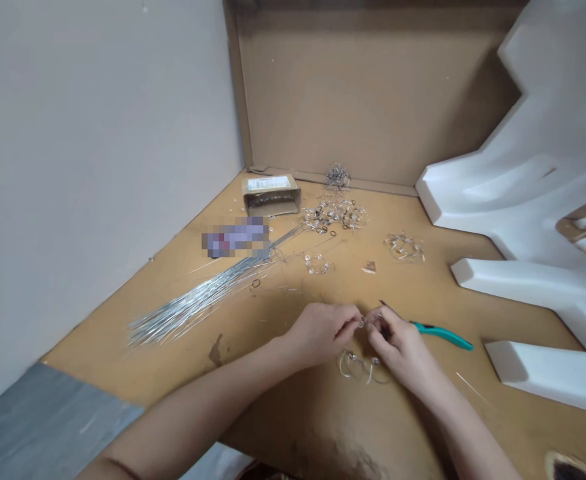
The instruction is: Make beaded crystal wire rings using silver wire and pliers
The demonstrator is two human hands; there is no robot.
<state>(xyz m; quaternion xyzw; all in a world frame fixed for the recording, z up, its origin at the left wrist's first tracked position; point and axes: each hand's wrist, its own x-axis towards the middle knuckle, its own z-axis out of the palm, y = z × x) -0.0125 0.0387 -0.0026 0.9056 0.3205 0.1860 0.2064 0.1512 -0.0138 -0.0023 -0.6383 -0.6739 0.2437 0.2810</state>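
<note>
On the wooden table (253, 380), near the front edge, the left hand (317, 333) and right hand (397, 343) were close together, with green pliers (443, 335) just beside the right hand. Both hands' fingers were closed on a small wire piece (361, 322), mostly hidden.

Both bare forearms reach in over the near edge of the counter (163, 367), the left forearm (197, 397) slanting in from the lower left and the right forearm (465, 427) rising from the lower right. The left hand (317, 333) and the right hand (397, 350) meet near the middle of the counter, wrists slightly bent, backs turned up. Their fingers (347, 327) curl inward into tight pinches, the fingertips of each hand just beside the other's
</note>
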